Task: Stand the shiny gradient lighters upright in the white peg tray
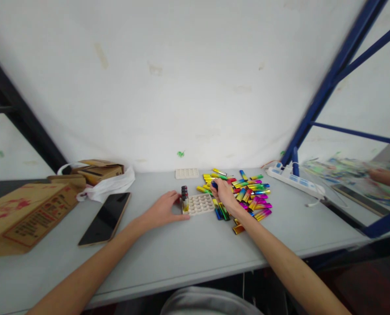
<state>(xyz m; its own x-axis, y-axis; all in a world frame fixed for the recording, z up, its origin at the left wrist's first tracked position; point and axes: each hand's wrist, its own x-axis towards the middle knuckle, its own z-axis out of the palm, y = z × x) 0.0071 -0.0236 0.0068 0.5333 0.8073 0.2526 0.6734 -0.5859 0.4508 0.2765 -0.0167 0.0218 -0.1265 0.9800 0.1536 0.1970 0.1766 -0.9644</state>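
Observation:
A pale tray (201, 204) with rows of round holes lies on the table. Several lighters (185, 202) with dark tops stand upright along its left end. My left hand (164, 211) grips that end, thumb at the front corner and fingers at the left side by the standing lighters. My right hand (226, 193) is closed in a pinch on a blue lighter (214, 185), just above the tray's right end. Beside and beneath this hand spreads a loose pile of shiny multicoloured lighters (254, 192); my fingers hide part of it.
A second pale tray (186, 173) lies near the wall. To the left are a phone (106, 218), a white plastic bag (116, 179) and cardboard boxes (34, 214). A power strip (295, 180) lies right, by a blue metal frame (313, 109). Another person's hand (387, 177) shows beyond it.

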